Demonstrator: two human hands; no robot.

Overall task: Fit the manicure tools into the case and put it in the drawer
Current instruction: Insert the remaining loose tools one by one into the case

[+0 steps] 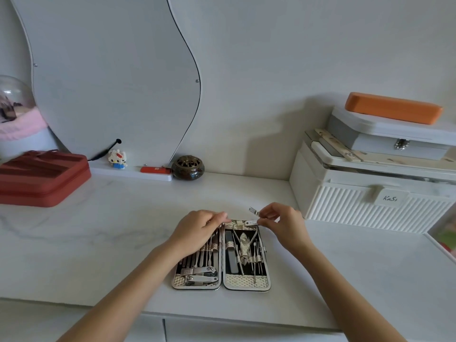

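The manicure case (246,282) lies open flat on the white counter, both halves lined with metal tools under straps. My left hand (197,230) rests on the far end of the left half, fingers curled over its top edge. My right hand (281,222) pinches a small nail clipper (253,216) with its lever lifted, held just above the top edge of the right half. Cuticle nippers (244,243) and a dark file (230,257) sit in the right half; two larger clippers (199,275) sit in the left half.
A ribbed white storage box (365,206) stands to the right, with a grey box and an orange case (392,107) stacked above. A red zip case (42,176) lies at the left. A bronze burner (188,167) sits by the mirror. Drawer fronts (222,332) run below the counter edge.
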